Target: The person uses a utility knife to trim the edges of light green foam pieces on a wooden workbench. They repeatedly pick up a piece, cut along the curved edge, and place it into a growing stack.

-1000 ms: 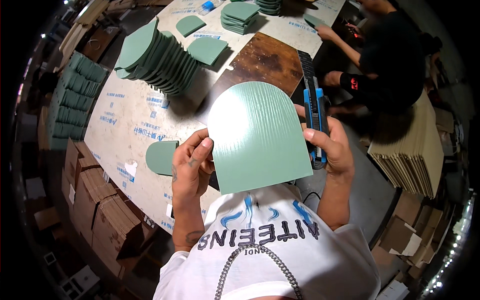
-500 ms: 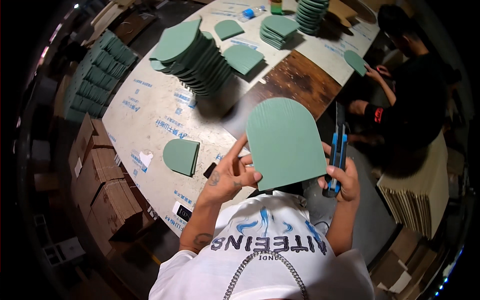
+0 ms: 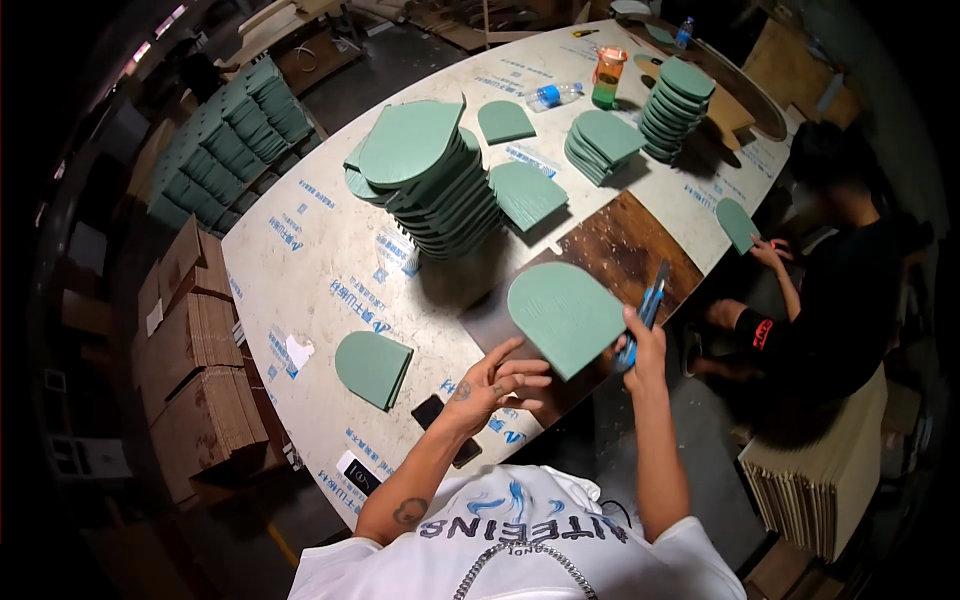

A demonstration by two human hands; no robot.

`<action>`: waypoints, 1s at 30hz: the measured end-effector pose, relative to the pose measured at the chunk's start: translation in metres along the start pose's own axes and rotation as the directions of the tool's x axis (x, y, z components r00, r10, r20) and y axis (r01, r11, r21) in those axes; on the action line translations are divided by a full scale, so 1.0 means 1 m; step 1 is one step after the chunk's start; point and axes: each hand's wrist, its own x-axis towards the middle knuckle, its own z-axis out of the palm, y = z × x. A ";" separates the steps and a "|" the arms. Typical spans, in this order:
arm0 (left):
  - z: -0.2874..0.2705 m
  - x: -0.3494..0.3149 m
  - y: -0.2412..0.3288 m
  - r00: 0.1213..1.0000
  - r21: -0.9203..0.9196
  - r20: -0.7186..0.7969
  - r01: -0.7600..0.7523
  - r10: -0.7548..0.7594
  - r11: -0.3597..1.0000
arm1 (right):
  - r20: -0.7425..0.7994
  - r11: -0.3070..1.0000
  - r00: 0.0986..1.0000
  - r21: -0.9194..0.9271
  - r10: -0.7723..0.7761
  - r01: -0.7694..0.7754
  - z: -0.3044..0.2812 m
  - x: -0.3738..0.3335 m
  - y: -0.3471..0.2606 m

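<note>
A green arch-shaped panel (image 3: 563, 316), round at one end and straight at the other, is held by its right edge in my right hand (image 3: 646, 352). That same hand also grips a blue and black utility knife (image 3: 650, 308), its tip pointing away from me. My left hand (image 3: 490, 388) is off the panel, just below and left of it, with its fingers spread and nothing in them. Beneath the panel lies a dark brown wooden board (image 3: 630, 240) on the white table (image 3: 300, 235). A small pile of matching panels (image 3: 372, 368) rests left of my left hand.
Tall stacks of green panels (image 3: 415, 150) stand across the table, with a bottle (image 3: 553, 96) and a cup (image 3: 607, 78) behind. A phone (image 3: 428, 411) lies by my left wrist. At right a co-worker (image 3: 830, 270) holds another panel (image 3: 735, 225). Cardboard (image 3: 205, 340) is piled at left.
My left hand has let go of the panel and drawn back from it. My right hand has carried the panel and knife forward over the table, tilting the panel. The view has shifted.
</note>
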 end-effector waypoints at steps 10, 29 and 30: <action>-0.061 -0.031 0.022 0.896 0.037 -0.444 0.035 -0.015 0.999 | 0.097 0.881 0.934 -0.310 -0.344 0.357 0.100 0.299 0.014; -0.067 0.136 0.215 0.582 0.841 0.304 0.209 0.754 -0.500 | -0.070 0.908 0.992 -0.413 -0.102 0.065 -0.128 0.009 0.143; -0.082 0.151 0.221 0.633 0.835 0.234 0.257 0.738 -0.486 | -0.113 0.911 0.991 -0.412 -0.076 0.023 -0.141 -0.012 0.143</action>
